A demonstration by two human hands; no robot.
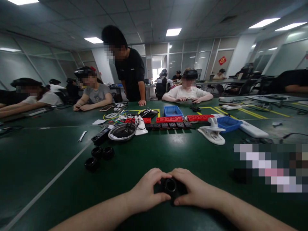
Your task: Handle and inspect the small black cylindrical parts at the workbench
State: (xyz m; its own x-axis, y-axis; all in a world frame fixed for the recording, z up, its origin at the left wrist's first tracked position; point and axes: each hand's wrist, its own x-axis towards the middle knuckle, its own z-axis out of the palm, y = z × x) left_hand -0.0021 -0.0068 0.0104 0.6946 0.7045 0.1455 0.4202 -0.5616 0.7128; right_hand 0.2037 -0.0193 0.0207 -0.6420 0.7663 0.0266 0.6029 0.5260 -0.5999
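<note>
In the head view, a small black cylindrical part with a round opening facing up is between my hands near the front of the table. My left hand curves around its left side, with fingertips and thumb against it. On the other side my right hand grips it the same way, and the fingertips of both hands meet behind it. A dark shape shows beneath the part, too dim to make out. Farther left are three black rings grouped together on the green table.
Beyond the hands are red socket strips, a blue bin, a second blue bin, a white clip base, a round metal dish and a wrench. Several people sit around the table; one person stands leaning on it.
</note>
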